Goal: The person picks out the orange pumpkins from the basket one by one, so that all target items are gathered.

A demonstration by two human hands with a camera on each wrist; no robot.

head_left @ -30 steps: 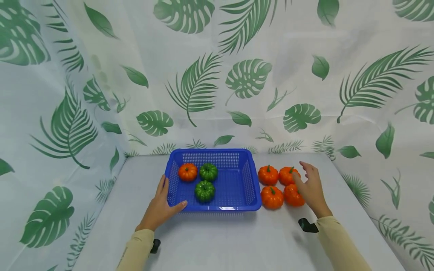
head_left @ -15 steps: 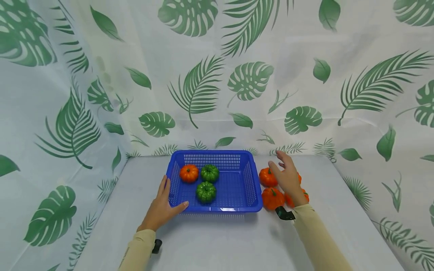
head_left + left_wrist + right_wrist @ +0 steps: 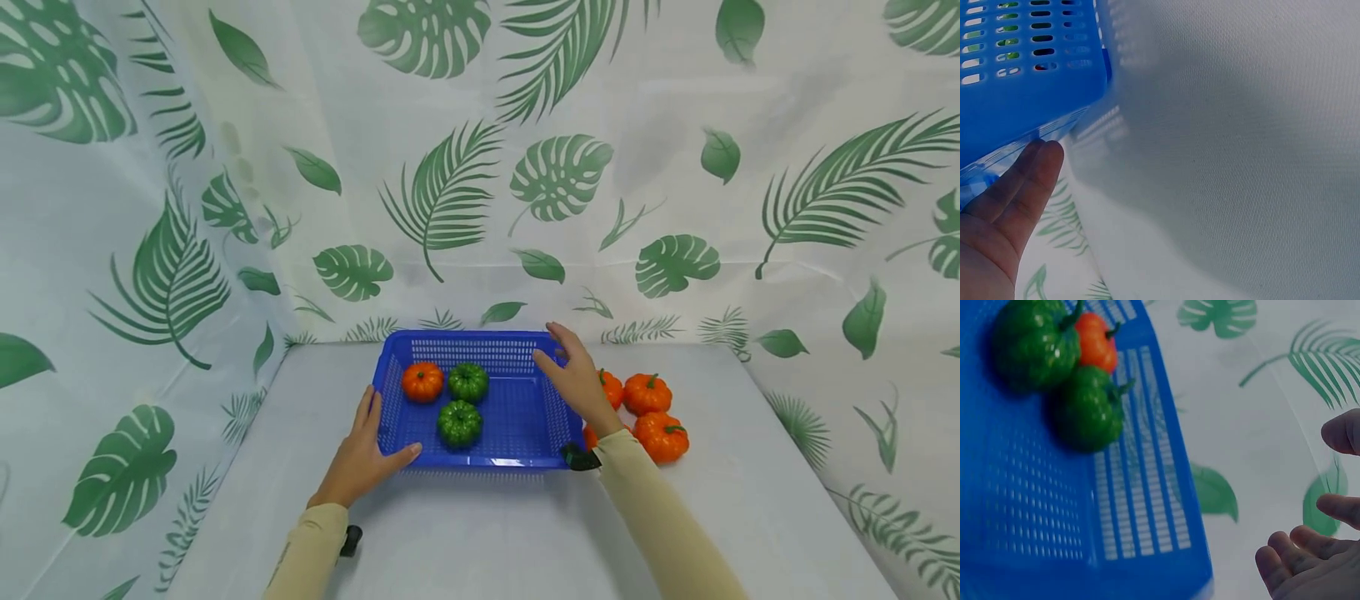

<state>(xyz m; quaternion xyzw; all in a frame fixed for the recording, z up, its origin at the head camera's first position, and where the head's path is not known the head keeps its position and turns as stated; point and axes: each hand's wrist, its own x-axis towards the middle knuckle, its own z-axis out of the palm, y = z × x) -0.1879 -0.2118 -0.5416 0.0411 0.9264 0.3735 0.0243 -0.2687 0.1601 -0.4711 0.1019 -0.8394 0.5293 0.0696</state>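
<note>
A blue perforated plastic basket [image 3: 480,462] stands on the table, holding one small orange pumpkin [image 3: 423,382] and two green pumpkins, one at the back [image 3: 468,383] and one nearer [image 3: 460,424]. My left hand [image 3: 358,465] rests against its left end, fingers along the outer wall and thumb at the front rim. In the left wrist view, nearly straight fingers [image 3: 1038,178] touch the basket's underside edge. My right hand [image 3: 581,383] hovers over the basket's right end with spread fingers and nothing in them; the right wrist view shows its fingers [image 3: 1300,550] apart from the basket wall.
Several orange pumpkins lie right of the basket: one at the back [image 3: 648,394], one in front [image 3: 662,438], and others partly hidden by my right hand and wrist. A white, leaf-printed sheet [image 3: 450,292] hangs behind and beside the white table [image 3: 487,533].
My right hand has moved left, from above the orange pumpkins to over the basket's right end. My left hand stays at the basket, and the pumpkins lie where they were.
</note>
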